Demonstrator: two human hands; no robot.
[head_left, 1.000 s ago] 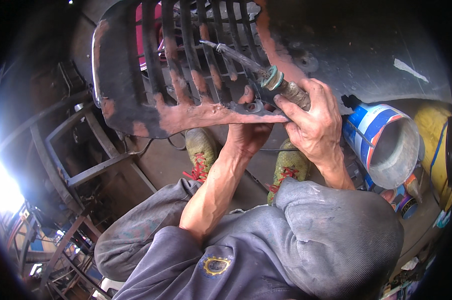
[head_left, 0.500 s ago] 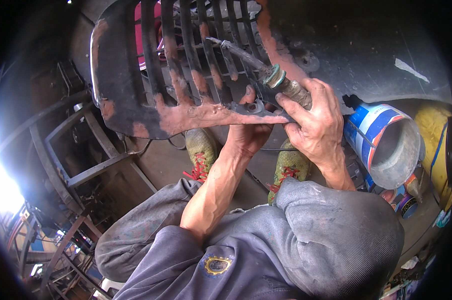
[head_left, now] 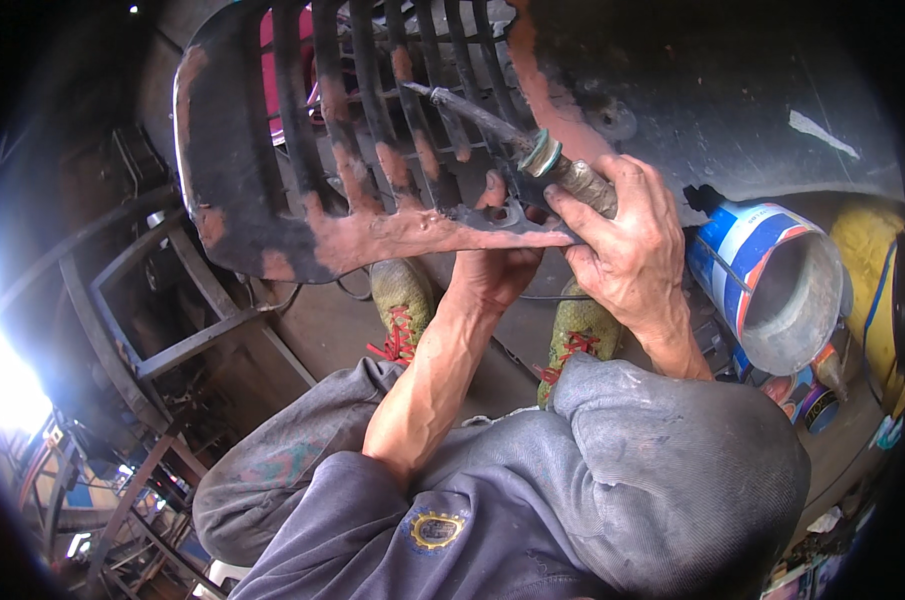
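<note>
A black slatted plastic grille panel [head_left: 237, 190] with patches of pinkish-brown filler spans the upper middle and continues into a broad dark section on the right. My left hand [head_left: 494, 272] grips its near edge from below, the thumb up beside a small hole and the other fingers mostly hidden underneath. In my right hand [head_left: 634, 245] is a soldering iron [head_left: 487, 122] with a wrapped silvery handle and a green collar. Its thin bent tip points up and left, over the slats; whether it touches them I cannot tell. My right fingers also rest by the panel's edge.
Right of my right hand a blue and white bucket [head_left: 707, 262] lies tipped, its mouth toward me. Beyond it is a yellow object [head_left: 865, 265], with small cans [head_left: 817, 408] nearby. A metal frame [head_left: 197, 345] stands at left. My shoes [head_left: 400, 305] are below the panel.
The panel and the soldering iron have shifted very slightly left. Both hands keep the same hold.
</note>
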